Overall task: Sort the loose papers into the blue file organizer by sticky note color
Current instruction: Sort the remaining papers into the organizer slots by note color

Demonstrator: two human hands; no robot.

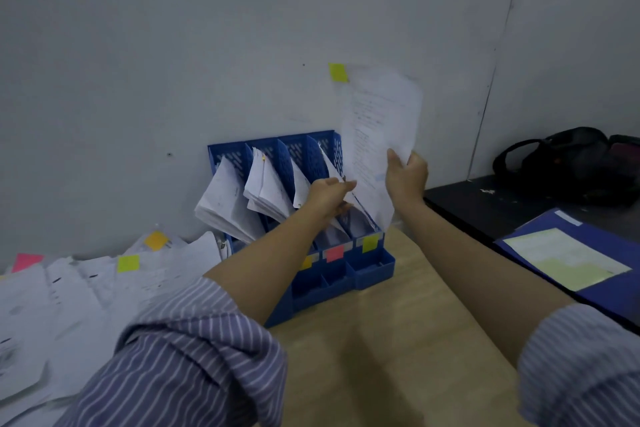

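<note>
The blue file organizer (372, 267) stands against the wall, its slots holding white papers and its front marked with orange, pink and yellow-green sticky notes. My right hand (406, 177) grips an upright sheet of paper (377, 135) with a yellow-green sticky note (338, 72) at its top corner; the sheet's lower end is over the rightmost slot. My left hand (329, 196) holds back the papers in that rightmost slot, fingers around their edge. Loose papers (86, 291) with pink, orange and yellow-green notes lie in a pile at the left.
A wooden desk surface (398, 340) lies in front of the organizer. At the right is a dark table (485, 201) with a blue folder (588, 274) holding a pale sheet, and a black bag (571, 163) behind it.
</note>
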